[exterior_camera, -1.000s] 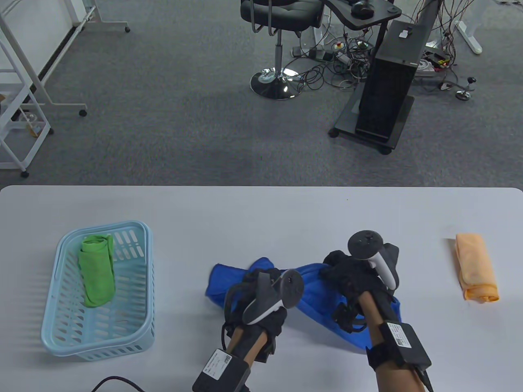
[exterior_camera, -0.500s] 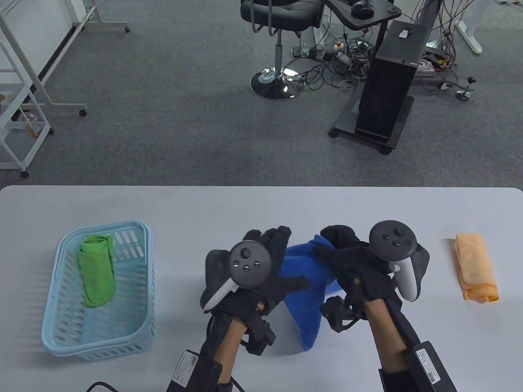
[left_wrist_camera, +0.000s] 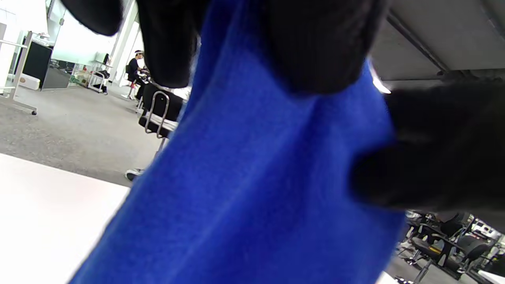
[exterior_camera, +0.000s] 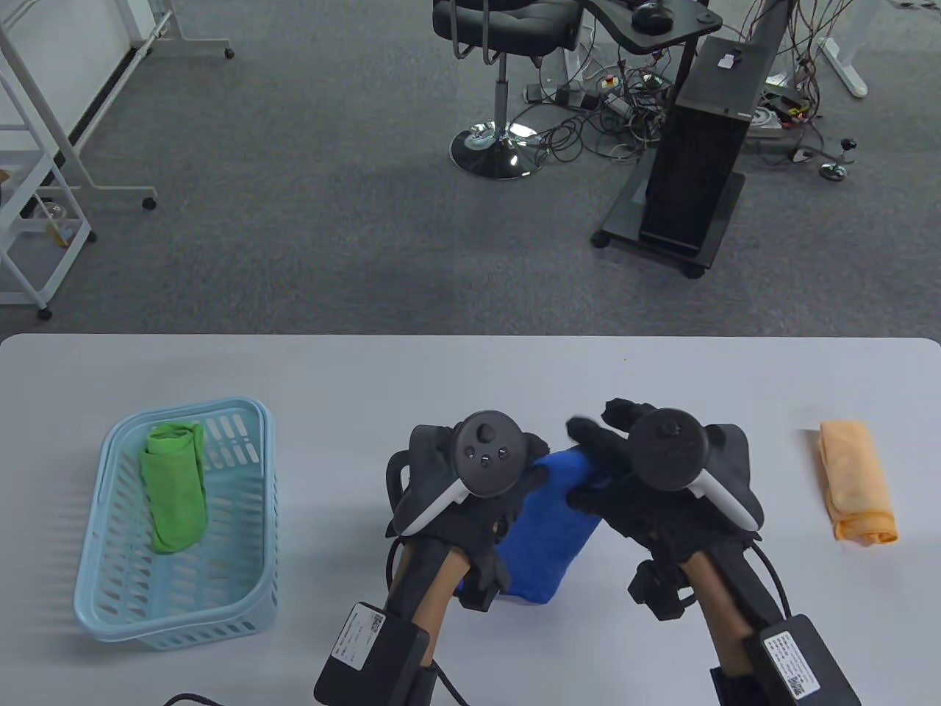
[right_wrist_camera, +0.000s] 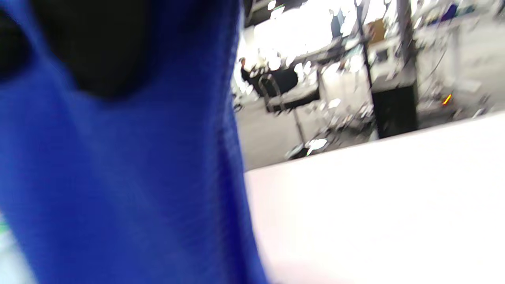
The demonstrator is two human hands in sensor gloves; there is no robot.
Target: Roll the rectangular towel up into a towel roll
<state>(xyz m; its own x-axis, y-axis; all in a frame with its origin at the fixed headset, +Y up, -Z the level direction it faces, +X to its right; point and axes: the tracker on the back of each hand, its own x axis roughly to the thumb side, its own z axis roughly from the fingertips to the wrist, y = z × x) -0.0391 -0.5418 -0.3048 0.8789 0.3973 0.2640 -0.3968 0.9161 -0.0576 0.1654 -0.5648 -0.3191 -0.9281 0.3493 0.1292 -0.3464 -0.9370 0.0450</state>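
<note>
Table view: the blue towel hangs bunched between the two gloved hands near the table's front middle, its lower end reaching the tabletop. The left hand grips the towel's left side, the right hand its upper right, fingers curled into the cloth. Both wrist views (the right one blurred) show blue cloth pinched under black fingertips. A green towel lies in the light-blue basket at the left; an orange towel lies folded at the right.
</note>
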